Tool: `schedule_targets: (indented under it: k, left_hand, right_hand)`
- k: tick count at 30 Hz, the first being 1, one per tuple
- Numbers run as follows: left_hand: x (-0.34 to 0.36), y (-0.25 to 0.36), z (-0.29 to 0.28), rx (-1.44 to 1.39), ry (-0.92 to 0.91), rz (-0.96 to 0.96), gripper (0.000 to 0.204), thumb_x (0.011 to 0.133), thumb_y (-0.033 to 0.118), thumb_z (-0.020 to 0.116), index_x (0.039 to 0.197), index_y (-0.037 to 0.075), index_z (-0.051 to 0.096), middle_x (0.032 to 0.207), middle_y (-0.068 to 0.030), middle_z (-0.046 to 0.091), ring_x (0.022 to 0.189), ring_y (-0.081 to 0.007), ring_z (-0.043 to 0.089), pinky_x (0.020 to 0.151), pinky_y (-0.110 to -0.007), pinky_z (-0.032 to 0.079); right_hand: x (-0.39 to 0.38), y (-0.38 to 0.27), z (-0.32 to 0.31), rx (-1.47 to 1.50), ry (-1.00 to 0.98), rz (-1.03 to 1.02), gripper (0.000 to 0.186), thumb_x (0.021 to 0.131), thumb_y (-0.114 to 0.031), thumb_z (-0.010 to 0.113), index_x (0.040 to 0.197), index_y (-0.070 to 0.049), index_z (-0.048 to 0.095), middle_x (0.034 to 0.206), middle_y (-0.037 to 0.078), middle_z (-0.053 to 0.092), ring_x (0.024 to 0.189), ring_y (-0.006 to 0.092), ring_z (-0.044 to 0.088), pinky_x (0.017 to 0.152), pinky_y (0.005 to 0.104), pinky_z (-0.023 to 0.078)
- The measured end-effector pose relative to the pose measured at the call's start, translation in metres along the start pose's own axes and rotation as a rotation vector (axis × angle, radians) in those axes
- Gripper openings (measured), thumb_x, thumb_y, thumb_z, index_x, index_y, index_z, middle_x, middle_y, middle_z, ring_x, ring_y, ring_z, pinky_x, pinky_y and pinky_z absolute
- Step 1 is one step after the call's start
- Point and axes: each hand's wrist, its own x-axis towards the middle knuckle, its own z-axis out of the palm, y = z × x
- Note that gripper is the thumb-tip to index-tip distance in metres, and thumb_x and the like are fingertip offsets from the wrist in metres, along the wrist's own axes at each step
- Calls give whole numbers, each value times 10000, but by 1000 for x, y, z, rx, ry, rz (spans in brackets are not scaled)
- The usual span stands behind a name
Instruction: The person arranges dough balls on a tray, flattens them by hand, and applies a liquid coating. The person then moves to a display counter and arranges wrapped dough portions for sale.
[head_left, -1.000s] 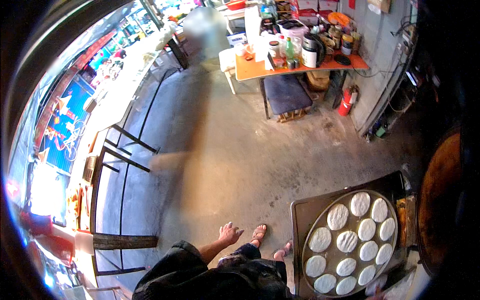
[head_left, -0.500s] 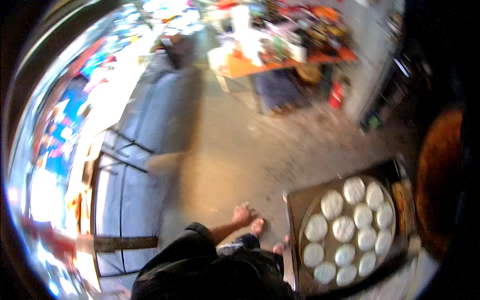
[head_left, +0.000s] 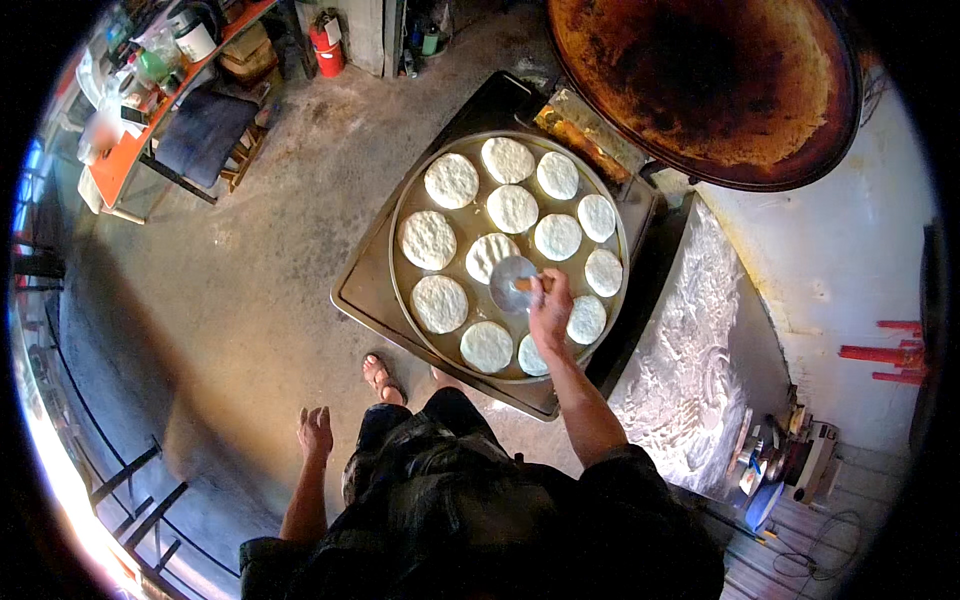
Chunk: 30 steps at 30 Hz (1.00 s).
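Observation:
A large round pan [head_left: 402,285] holds several pale, flat dough rounds [head_left: 428,240] spaced apart. Closed around a short wooden handle, my right hand [head_left: 550,308] holds a metal spatula [head_left: 510,283] with a rounded grey blade. The blade overlaps the lower right edge of a grooved dough round [head_left: 487,257] near the pan's middle; whether it touches the dough I cannot tell. My left hand [head_left: 315,432] hangs low at my left side, away from the pan, fingers apart and holding nothing.
A big rusty round lid [head_left: 800,100] stands raised behind the pan at the right. Crumpled silvery sheeting [head_left: 690,370] lies to the right. An orange table [head_left: 125,165], a cushioned stool [head_left: 205,138] and a red fire extinguisher [head_left: 326,45] are at the far left.
My view has swung right, bringing the pan to the middle and the lid into sight. My right hand and the spatula now show above the dough; my left hand appears farther left.

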Motion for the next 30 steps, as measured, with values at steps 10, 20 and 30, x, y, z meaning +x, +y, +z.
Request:
schedule_targets:
  k: [10, 20, 30]
  left_hand:
    - [-29, -32, -15, -11, 46, -112, 463, 1020, 406, 516, 1173, 2, 682, 1265, -230, 640, 1344, -435, 452, 1112, -489, 380]
    - [-14, 13, 2, -83, 1, 22, 424, 1048, 350, 480, 1211, 7, 668, 1298, -215, 626, 1366, -444, 419, 1128, -485, 358]
    - [13, 36, 8, -15, -23, 188, 427, 1032, 355, 510, 1196, -4, 674, 1294, -235, 625, 1359, -446, 435, 1119, -494, 368]
  right_hand:
    - [55, -7, 62, -54, -18, -158, 241, 917, -87, 685, 1094, -51, 526, 792, 126, 659, 758, 334, 674, 695, 465, 509]
    - [37, 16, -52, -100, 117, 54, 255, 949, -152, 666, 1130, -17, 545, 957, 198, 656, 856, 380, 667, 735, 449, 524]
    - [11, 45, -40, -139, 43, 65, 225, 943, -128, 667, 1098, -33, 535, 924, 197, 651, 863, 392, 665, 725, 458, 520]
